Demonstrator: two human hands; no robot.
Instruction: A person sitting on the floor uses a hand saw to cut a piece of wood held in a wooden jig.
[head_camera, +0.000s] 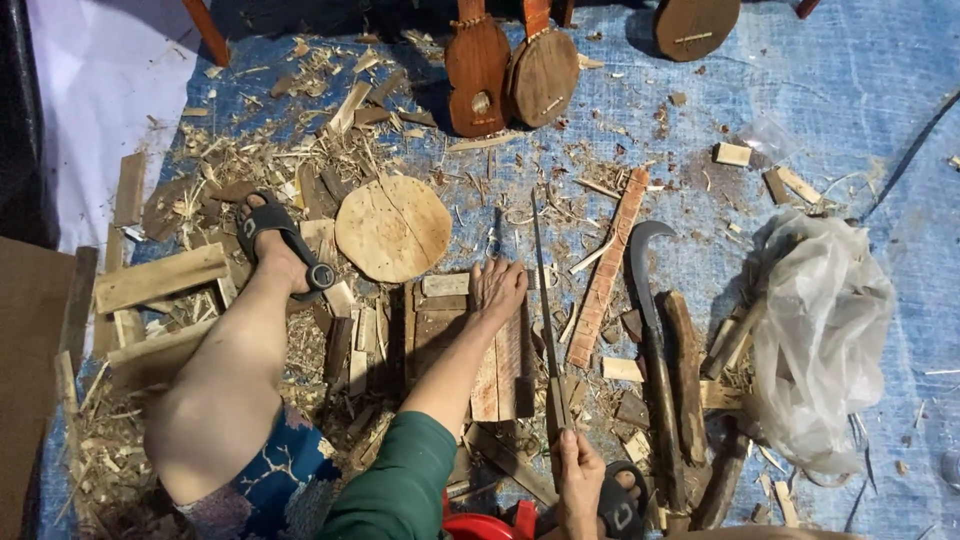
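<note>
the left hand (497, 285) is lying open, fingers spread, pressing on a slatted wooden board (470, 340) on the blue tarp (850, 90) covering the floor. the right hand (580, 480) is gripping what seems to be a long thin file (545, 300), just right of the board, among shavings, offcuts and a curved machete (648, 300).

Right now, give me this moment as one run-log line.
left hand: flat on wooden block | right hand: gripping long file by handle | curved knife: lying untouched on tarp

Long thin file (545, 300) over wood block (465, 345)
</note>
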